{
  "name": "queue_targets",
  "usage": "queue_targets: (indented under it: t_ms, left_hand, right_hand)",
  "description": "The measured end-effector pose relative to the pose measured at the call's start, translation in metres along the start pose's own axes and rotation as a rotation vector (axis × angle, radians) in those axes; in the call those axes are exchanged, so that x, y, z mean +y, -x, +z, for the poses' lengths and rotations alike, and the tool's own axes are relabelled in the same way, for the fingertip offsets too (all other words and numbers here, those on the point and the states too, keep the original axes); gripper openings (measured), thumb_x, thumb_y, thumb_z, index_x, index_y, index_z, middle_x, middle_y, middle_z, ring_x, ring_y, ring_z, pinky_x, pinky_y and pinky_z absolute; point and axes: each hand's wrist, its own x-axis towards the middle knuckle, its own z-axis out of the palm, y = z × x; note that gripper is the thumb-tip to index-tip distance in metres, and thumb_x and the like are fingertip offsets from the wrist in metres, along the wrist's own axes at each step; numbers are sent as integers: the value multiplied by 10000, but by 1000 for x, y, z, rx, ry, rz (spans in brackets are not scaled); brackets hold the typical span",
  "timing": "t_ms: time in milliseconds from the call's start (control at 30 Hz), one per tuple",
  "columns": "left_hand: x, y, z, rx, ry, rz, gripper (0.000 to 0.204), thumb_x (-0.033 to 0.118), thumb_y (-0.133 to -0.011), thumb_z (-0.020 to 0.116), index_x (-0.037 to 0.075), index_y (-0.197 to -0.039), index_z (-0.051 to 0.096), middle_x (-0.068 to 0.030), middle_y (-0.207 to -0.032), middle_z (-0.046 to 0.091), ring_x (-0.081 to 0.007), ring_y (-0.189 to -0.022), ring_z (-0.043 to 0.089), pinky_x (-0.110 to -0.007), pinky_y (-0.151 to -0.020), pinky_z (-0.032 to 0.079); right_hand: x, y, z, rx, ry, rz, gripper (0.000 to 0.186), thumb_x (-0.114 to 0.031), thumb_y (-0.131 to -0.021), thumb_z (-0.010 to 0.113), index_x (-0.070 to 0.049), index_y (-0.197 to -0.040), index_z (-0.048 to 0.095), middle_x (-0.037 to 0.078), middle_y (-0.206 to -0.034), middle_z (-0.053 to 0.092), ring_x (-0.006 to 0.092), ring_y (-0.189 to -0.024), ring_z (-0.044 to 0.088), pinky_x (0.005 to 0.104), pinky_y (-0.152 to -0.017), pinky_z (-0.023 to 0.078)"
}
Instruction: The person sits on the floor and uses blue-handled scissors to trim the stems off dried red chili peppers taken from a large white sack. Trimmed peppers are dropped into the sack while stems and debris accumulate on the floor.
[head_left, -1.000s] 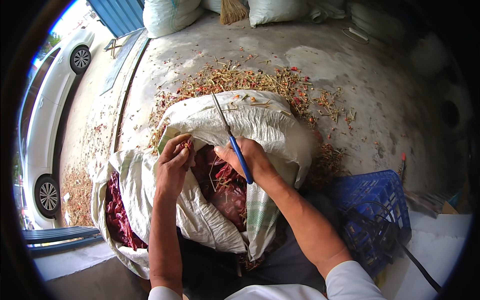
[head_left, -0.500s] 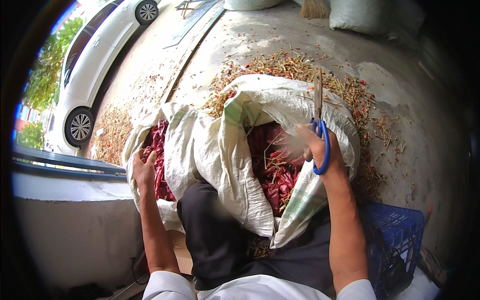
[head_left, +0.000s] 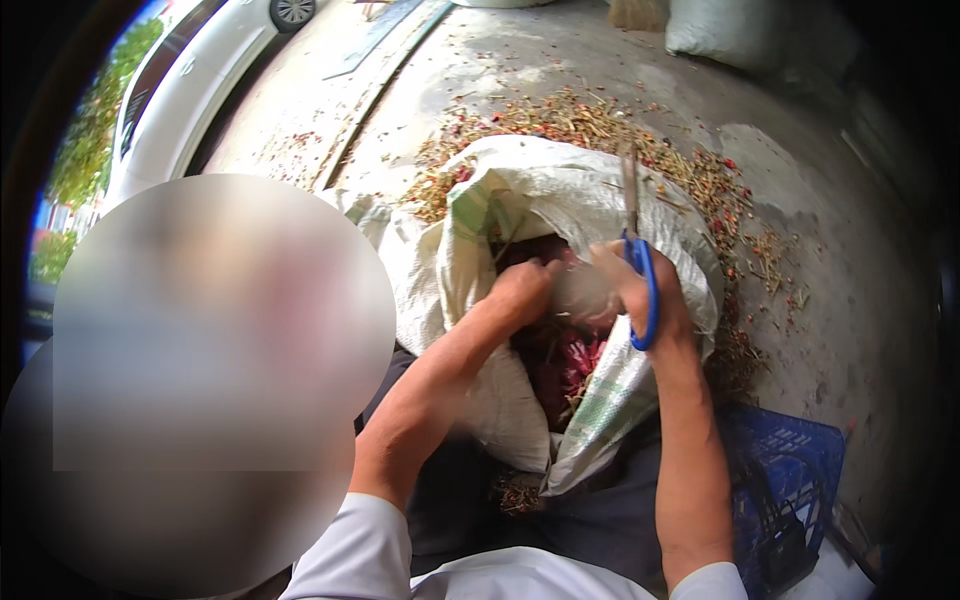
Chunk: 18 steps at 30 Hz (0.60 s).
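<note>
Between my legs stands a white woven sack point(head_left: 500, 165) with its mouth folded back, holding dried red chilies point(head_left: 580, 358). My left hand point(head_left: 525, 290) is inside the mouth of this sack, its fingers curled together. Whatever they hold is hidden. Close beside it on the right, my right hand point(head_left: 640, 290) grips scissors with blue handles point(head_left: 650, 300), blades pointing up and away from me. The scissors rest back over the hand, and its fingertips are smeared by motion near the left hand. A second white sack point(head_left: 405, 250) shows only in part on the left.
Dry stems and chili bits point(head_left: 600, 115) litter the concrete floor around the sack's far side. A blue plastic crate point(head_left: 790, 450) sits at my right. Farther off are a white car point(head_left: 190, 95) and a full pale sack point(head_left: 720, 35). A large blurred patch covers the left.
My left hand has moved right, from the chilies in the left sack to the mouth of the middle sack. My right hand stays there with the scissors. A blurred patch now hides the left.
</note>
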Motion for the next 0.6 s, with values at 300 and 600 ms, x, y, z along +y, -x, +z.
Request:
queue_targets:
  t_ms: [300, 600]
  left_hand:
    - [4, 25, -82, -53, 337, -182, 211, 129, -792, 702, 28, -973, 665, -187, -791, 662, -307, -762, 666, -414, -698, 507]
    - [5, 56, -126, -86, 1063, -368, 169, 189, -889, 656, 20, -882, 660, -48, -725, 634, -130, -623, 579, -275, -596, 461]
  right_hand:
    - [-9, -5, -4, 7, 225, 113, 536, -504, -800, 712, 22, -754, 621, 202, -672, 627, 347, -676, 651, 415, -671, 503]
    - [14, 6, 4, 176, 439, -3, 399, -303, -775, 812, 24, -863, 601, 167, -726, 657, 288, -658, 666, 386, -654, 514]
